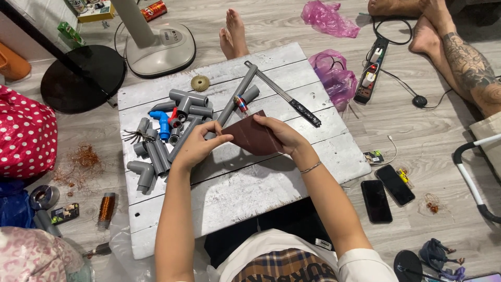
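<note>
Pipe end (211, 134) hidden behind left hand (197, 148)

Worktop (250, 193): whitewashed grey planks | sandpaper sheet (255, 137): reddish brown | pipe fittings (156, 156): grey | one elbow fitting (162, 123): blue | bag (23, 133): red with white polka dots | plastic bags (334, 75): pink | wire coil (106, 207): copper | phones (386, 192): black | floor (438, 172): pale grey wood grain
</note>
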